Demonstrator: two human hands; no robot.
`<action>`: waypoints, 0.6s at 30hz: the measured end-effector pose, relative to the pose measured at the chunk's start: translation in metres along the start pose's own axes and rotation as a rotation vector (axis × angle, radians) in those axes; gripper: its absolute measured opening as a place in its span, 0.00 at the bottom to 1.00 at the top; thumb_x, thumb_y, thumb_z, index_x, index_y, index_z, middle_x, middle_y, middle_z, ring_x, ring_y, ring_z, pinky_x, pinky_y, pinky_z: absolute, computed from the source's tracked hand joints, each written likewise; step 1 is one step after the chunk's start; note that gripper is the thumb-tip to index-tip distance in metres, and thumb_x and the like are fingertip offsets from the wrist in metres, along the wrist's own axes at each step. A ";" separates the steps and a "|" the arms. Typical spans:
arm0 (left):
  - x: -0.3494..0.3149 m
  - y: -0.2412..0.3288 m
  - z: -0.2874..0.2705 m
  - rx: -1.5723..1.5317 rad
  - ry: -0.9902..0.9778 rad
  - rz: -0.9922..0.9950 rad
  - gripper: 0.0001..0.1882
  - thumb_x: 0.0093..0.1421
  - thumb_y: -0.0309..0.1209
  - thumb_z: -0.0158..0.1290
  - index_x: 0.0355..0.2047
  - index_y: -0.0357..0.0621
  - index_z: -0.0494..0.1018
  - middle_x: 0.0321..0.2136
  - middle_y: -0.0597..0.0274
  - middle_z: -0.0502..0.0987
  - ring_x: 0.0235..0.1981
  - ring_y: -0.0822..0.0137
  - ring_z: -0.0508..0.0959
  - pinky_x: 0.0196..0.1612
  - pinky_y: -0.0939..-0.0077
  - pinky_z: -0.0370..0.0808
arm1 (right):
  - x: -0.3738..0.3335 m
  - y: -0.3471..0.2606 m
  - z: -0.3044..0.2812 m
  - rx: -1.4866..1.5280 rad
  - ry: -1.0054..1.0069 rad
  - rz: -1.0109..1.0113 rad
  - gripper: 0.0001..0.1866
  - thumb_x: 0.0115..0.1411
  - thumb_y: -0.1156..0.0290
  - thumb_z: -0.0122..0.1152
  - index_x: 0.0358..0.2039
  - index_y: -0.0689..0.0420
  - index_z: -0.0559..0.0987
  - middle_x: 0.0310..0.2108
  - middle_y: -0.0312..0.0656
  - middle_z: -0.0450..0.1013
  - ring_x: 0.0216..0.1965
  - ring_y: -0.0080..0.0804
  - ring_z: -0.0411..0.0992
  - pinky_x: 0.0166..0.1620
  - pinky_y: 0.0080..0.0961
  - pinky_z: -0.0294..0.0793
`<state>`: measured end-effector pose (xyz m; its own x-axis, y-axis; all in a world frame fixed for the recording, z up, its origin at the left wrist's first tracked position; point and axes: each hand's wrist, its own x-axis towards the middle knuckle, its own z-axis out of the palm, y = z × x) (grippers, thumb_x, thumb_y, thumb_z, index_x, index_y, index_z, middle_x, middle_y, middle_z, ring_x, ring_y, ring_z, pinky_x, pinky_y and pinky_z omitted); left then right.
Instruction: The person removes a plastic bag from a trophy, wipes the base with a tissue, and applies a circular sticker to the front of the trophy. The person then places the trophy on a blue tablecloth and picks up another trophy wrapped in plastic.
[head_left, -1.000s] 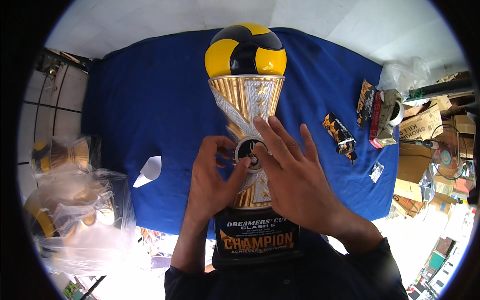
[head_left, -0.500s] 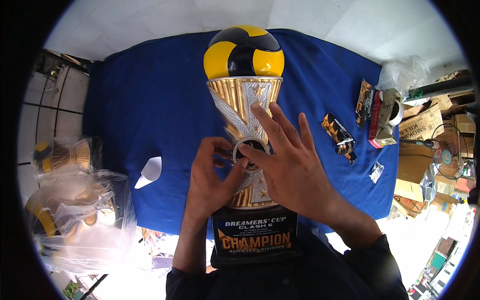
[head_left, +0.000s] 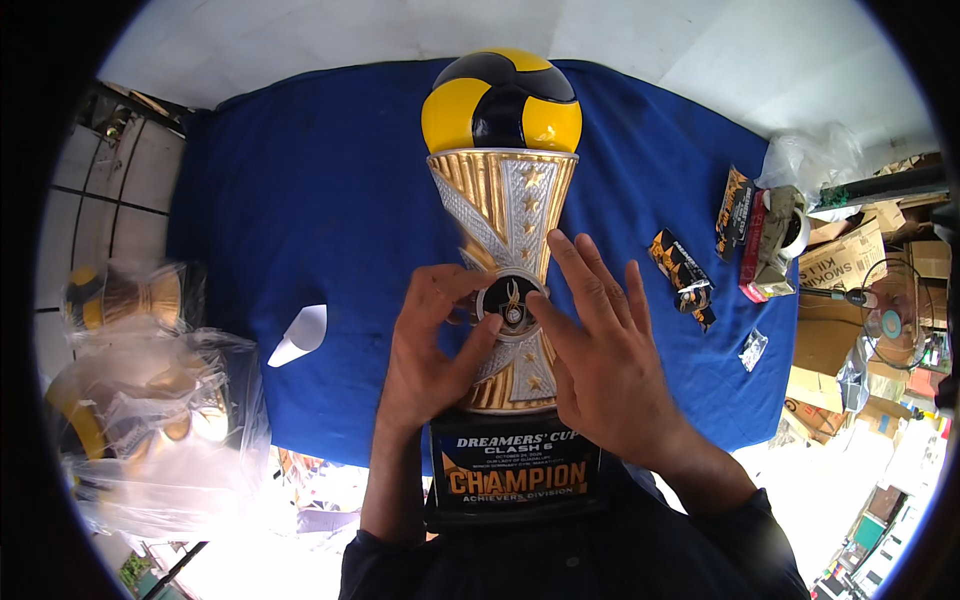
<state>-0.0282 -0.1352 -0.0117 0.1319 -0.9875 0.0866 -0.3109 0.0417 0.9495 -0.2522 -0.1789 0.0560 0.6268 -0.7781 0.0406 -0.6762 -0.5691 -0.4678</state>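
1. One finger of the right hand [head_left: 615, 370] has drawn back to the right edge of the black disc [head_left: 496, 288] on the trophy [head_left: 520, 225], the rest spread; the left hand's [head_left: 430, 345] thumb and forefinger stand apart at its left, whether gripping I cannot tell.
2. Its emblem [head_left: 514, 295] now shows, so the disc seems seated.
3. Trophy mid-scene, ball far, on the blue-clothed desk [head_left: 320, 200]; paper [head_left: 300, 335] left, label [head_left: 680, 262] right.
4. Wrapped trophies [head_left: 140, 430] left, fan [head_left: 893, 322] right.

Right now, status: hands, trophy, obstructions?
Left hand and right hand at round black medallion, fingertips overlapping its edge. Volleyball trophy: ball end at far side. Nothing else over medallion; emblem visible.
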 end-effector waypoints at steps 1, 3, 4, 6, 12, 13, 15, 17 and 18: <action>0.000 0.001 -0.002 0.043 -0.016 0.054 0.23 0.67 0.24 0.72 0.62 0.42 0.84 0.54 0.52 0.81 0.49 0.59 0.85 0.53 0.62 0.82 | 0.001 0.003 0.000 0.012 0.011 -0.006 0.25 0.65 0.82 0.61 0.63 0.61 0.87 0.86 0.58 0.54 0.87 0.62 0.52 0.83 0.75 0.47; 0.001 0.002 -0.005 0.075 -0.049 0.075 0.21 0.66 0.23 0.72 0.60 0.44 0.87 0.56 0.50 0.80 0.50 0.58 0.85 0.54 0.62 0.83 | 0.002 0.009 -0.002 0.041 0.018 -0.008 0.25 0.66 0.82 0.61 0.63 0.59 0.88 0.86 0.58 0.54 0.87 0.63 0.53 0.82 0.75 0.48; 0.001 0.004 -0.006 0.088 -0.062 0.069 0.21 0.66 0.23 0.72 0.59 0.46 0.89 0.57 0.49 0.80 0.50 0.58 0.85 0.55 0.62 0.83 | 0.002 0.012 -0.002 0.061 0.031 -0.012 0.25 0.66 0.82 0.61 0.62 0.58 0.88 0.86 0.57 0.55 0.86 0.63 0.54 0.82 0.75 0.49; 0.000 0.008 -0.009 0.151 -0.081 0.064 0.19 0.65 0.24 0.73 0.56 0.46 0.91 0.58 0.48 0.80 0.53 0.54 0.84 0.56 0.61 0.83 | 0.002 0.016 -0.004 0.056 0.024 -0.006 0.25 0.66 0.82 0.61 0.61 0.54 0.90 0.86 0.57 0.56 0.87 0.62 0.54 0.82 0.74 0.49; 0.004 0.012 -0.024 0.360 -0.143 0.289 0.22 0.56 0.24 0.77 0.52 0.52 0.94 0.63 0.47 0.80 0.63 0.48 0.79 0.60 0.53 0.79 | 0.006 0.025 -0.009 0.028 -0.013 -0.021 0.25 0.66 0.83 0.61 0.57 0.48 0.94 0.85 0.54 0.60 0.87 0.61 0.54 0.83 0.74 0.49; 0.005 0.010 -0.026 0.374 -0.161 0.326 0.22 0.54 0.25 0.78 0.51 0.53 0.94 0.64 0.46 0.80 0.65 0.47 0.78 0.62 0.51 0.78 | 0.008 0.027 -0.010 0.035 -0.011 -0.034 0.25 0.66 0.83 0.61 0.56 0.48 0.94 0.85 0.53 0.60 0.86 0.61 0.55 0.83 0.74 0.49; 0.007 0.006 -0.029 0.375 -0.193 0.349 0.22 0.52 0.25 0.78 0.49 0.54 0.95 0.66 0.44 0.79 0.67 0.46 0.76 0.64 0.50 0.76 | 0.011 0.029 -0.012 0.015 -0.041 -0.055 0.23 0.63 0.81 0.65 0.55 0.50 0.93 0.86 0.51 0.57 0.87 0.60 0.53 0.82 0.77 0.49; 0.007 0.002 -0.030 0.368 -0.206 0.357 0.22 0.52 0.24 0.78 0.48 0.56 0.95 0.66 0.44 0.79 0.68 0.45 0.76 0.66 0.49 0.75 | 0.014 0.028 -0.013 0.000 -0.060 -0.079 0.21 0.63 0.80 0.68 0.54 0.52 0.93 0.87 0.50 0.55 0.87 0.60 0.52 0.81 0.79 0.49; 0.006 0.000 -0.030 0.357 -0.206 0.352 0.22 0.52 0.23 0.77 0.48 0.56 0.95 0.66 0.44 0.79 0.69 0.45 0.75 0.67 0.49 0.75 | 0.015 0.027 -0.014 -0.007 -0.069 -0.090 0.20 0.64 0.80 0.68 0.54 0.52 0.93 0.87 0.50 0.55 0.87 0.59 0.51 0.81 0.79 0.49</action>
<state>0.0010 -0.1366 -0.0025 -0.2141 -0.9340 0.2859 -0.6082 0.3565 0.7092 -0.2667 -0.2100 0.0562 0.7100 -0.7039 0.0210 -0.6188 -0.6378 -0.4586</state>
